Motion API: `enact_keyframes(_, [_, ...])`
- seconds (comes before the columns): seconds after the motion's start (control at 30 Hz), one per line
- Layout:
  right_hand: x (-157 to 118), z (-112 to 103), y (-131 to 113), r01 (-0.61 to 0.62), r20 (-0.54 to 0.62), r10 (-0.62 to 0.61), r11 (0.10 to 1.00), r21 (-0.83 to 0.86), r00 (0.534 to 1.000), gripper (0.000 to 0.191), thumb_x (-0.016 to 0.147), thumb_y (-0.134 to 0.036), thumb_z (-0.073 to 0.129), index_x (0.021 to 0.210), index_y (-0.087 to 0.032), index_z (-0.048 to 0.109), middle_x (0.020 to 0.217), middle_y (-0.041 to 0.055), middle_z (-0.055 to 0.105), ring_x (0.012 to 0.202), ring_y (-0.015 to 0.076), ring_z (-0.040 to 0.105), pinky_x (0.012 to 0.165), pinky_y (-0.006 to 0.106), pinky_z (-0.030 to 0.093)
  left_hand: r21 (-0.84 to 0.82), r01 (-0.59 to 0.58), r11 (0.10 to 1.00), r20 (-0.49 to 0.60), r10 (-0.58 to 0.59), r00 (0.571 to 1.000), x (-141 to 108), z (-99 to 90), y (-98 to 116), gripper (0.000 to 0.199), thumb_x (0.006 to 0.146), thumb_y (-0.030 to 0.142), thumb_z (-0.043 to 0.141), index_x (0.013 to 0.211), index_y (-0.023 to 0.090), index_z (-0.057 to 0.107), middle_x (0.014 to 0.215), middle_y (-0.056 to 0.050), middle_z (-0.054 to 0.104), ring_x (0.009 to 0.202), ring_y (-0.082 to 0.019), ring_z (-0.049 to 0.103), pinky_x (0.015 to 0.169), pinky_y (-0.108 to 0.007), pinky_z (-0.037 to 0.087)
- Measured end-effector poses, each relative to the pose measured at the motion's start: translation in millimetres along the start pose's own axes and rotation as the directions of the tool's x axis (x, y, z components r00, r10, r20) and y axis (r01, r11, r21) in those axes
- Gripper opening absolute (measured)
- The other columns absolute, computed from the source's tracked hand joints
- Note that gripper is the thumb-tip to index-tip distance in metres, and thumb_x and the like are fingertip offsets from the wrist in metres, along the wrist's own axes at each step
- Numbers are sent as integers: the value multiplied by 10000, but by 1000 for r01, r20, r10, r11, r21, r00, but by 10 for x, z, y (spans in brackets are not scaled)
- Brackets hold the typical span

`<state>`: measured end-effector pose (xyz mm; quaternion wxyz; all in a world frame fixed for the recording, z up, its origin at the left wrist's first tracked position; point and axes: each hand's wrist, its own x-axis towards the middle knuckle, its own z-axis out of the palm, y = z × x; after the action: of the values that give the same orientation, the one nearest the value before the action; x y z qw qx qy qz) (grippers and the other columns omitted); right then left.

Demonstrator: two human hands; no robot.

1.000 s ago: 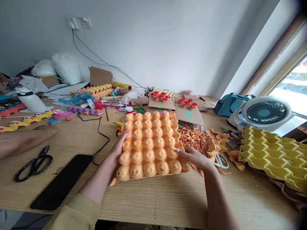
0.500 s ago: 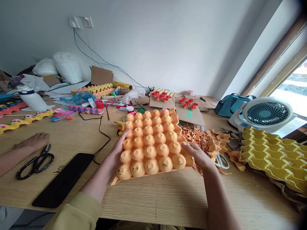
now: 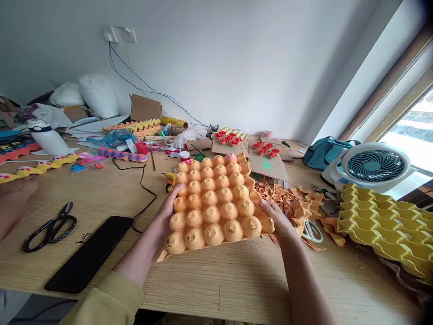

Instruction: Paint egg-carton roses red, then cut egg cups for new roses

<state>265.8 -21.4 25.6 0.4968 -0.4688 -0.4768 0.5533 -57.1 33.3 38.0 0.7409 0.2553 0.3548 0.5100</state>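
Tabletop [image 3: 189,284], domes-up tray [image 3: 210,198], long axis away

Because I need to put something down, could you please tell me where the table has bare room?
Bare: the table between the right forearm and the yellow egg tray; also between the scissors and the purple strip. Crowded: along the wall, and right of the orange tray, with scraps.

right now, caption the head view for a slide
Both hands hold an orange egg tray by opposite sides, orange scraps and yellow tray to the right.
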Motion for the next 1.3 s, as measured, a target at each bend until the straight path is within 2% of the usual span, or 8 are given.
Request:
enact_keyframes(0.1, [8,-24,-21,5,-36,-7,998,-58,999,506,830,-682,685,1020,-222,772,926,71,786,904,270,722,768,347,564,-27,-36,999,-57,35,998,81,-69,20,442,891,433,635,1243,169,674,905,-101,806,834,-290,788,703,-365,649])
enact_keyframes(0.17, [-8,-20,-62,21,-35,-28,981,-192,999,505,855,-691,640,994,-221,761,933,62,772,915,261,698,768,334,550,-26,-100,995,-92,97,991,139,-113,31,425,894,396,629,1243,157,671,914,-104,805,827,-273,787,716,-351,645])
enact_keyframes(0.3, [-1,45,-84,43,-29,-65,868,-495,997,555,846,-723,589,843,-177,695,766,25,680,715,192,604,621,274,454,6,-186,983,-108,186,977,191,-138,27,403,888,353,634,1236,154,675,917,-96,801,825,-246,784,744,-329,638])
enact_keyframes(0.4, [62,96,-2,25,-97,-93,837,-547,991,518,821,-691,613,733,-180,619,652,-15,575,616,149,497,558,249,352,19,-210,977,-106,211,972,159,-99,16,399,890,353,625,1229,152,683,902,-93,800,841,-249,783,759,-327,637])
enact_keyframes(0.6, [155,168,134,-12,-271,-191,796,-605,944,505,797,-638,619,571,-223,441,541,-32,448,579,139,389,534,255,242,54,-245,968,-102,249,963,92,-38,13,410,881,354,636,1240,162,684,890,-80,802,870,-249,780,770,-323,636])
enact_keyframes(0.8, [133,169,105,11,-280,-183,854,-520,942,517,796,-682,604,596,-219,489,541,-29,478,568,141,428,529,254,288,51,-243,969,-77,247,966,106,-59,17,379,890,357,627,1217,179,697,888,-75,802,849,-242,779,743,-318,638])
enact_keyframes(1.13, [66,162,28,44,-112,-61,987,-153,992,541,798,-695,667,913,-171,740,697,58,724,703,243,691,636,322,529,17,-175,984,-64,176,982,79,-43,34,436,895,404,621,1261,171,665,949,-95,806,848,-266,787,760,-351,648])
enact_keyframes(1.3, [66,168,40,66,-111,-66,998,-7,992,457,799,-653,693,903,-214,768,750,70,770,796,288,747,698,385,589,-20,-163,986,-33,162,986,-10,6,49,458,896,431,642,1290,197,653,1023,-100,805,900,-294,785,800,-388,649])
